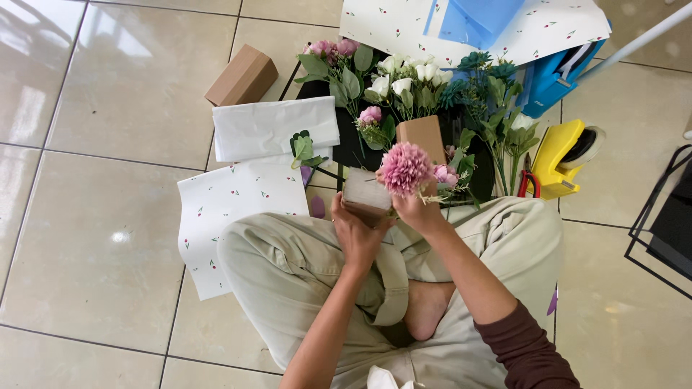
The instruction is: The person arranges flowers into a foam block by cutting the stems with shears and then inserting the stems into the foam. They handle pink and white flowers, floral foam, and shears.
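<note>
Item: grey block (364,193), sitting at knees over floor tiles (108,216). Left hand (357,234) clamping its near edge. Right hand (418,210) closing on pink pompom flower (405,168), bloom hovering just right of block, stem running down into fist.

Bright, even daylight fills the scene. The glossy floor tiles (108,108) throw broad white glare at the upper left and a small highlight at left centre. Shadows stay soft and short. Focus is sharp throughout, with slight wide-angle bending toward the edges.
</note>
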